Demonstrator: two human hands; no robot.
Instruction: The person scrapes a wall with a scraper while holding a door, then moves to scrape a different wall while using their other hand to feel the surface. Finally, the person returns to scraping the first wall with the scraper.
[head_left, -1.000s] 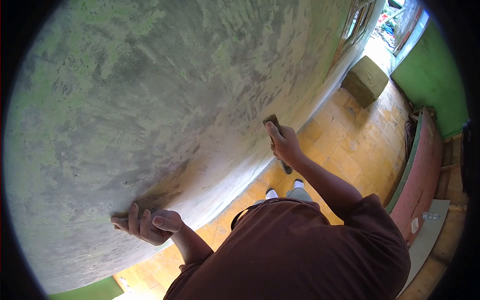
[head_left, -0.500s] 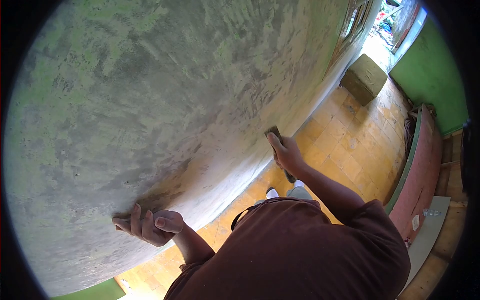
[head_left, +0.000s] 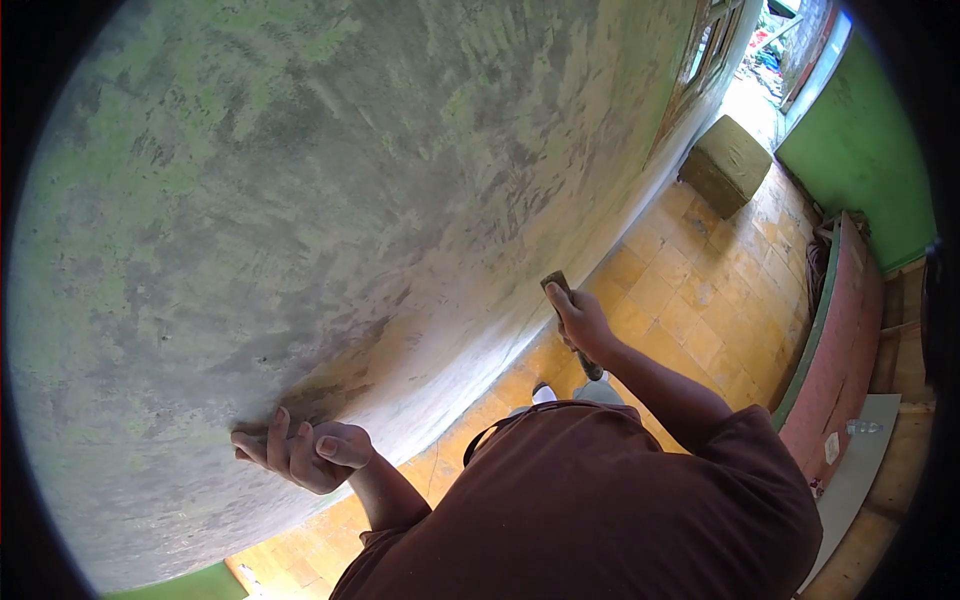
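Observation:
My right hand [head_left: 585, 325] is wrapped round a scraper [head_left: 557, 283], whose flat dark end sticks out past the thumb while its handle [head_left: 590, 368] shows below the fist. It is held in front of my body, beside the patchy green and grey wall [head_left: 330, 200]. On the left, my left hand [head_left: 315, 452] is palm up with its fingers loosely bent and apart, holding nothing visible. Those fingertips are right at the wall's surface, where a shadow falls. Much of the wall's green paint is worn or scraped to grey.
A brown block-shaped seat [head_left: 728, 165] stands on the yellow tiled floor [head_left: 680, 270] near the bright doorway. Along the right lies a long pinkish panel [head_left: 835, 350] with a green edge, and a clear plastic bottle [head_left: 864, 427] is beside it. A window frame [head_left: 705, 60] is set in the wall.
My right hand with the scraper has moved slightly down and to the right, away from the wall. The left hand has barely shifted.

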